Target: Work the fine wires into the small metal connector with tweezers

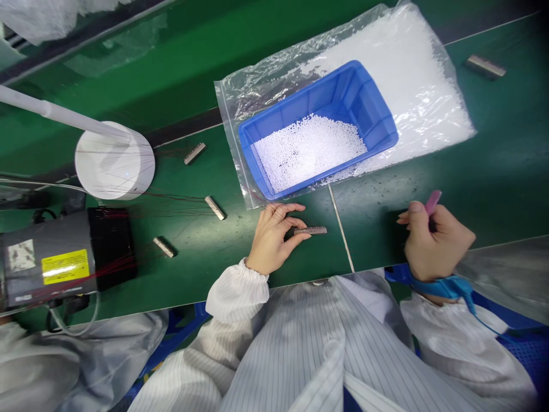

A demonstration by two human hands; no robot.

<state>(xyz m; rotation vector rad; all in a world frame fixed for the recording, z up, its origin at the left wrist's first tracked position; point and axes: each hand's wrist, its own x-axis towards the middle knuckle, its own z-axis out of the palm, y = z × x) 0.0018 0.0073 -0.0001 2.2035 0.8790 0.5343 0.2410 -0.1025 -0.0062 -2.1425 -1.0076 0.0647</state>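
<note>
My left hand [270, 240] rests on the green bench, with thumb and fingertips pinching one end of a small narrow metallic block [316, 230] with a row of fine teeth or slots along it. To the right, my right hand [437, 246] is closed around a slim tool with a pink end [433, 201]; its tip is hidden, so its kind cannot be told. A blue strap [444, 286] circles the right wrist. Just beyond my left fingers stands a blue bin [375, 109] partly filled with small white beads [309, 151].
A clear plastic bag [422, 86] of white material lies under the bin. Similar blocks [214, 208] lie at left, near thin dark red wires; another block [485, 67] is far right. A white round container [115, 171] and a dark device [64, 269] stand left, beside another person's sleeve [34, 366].
</note>
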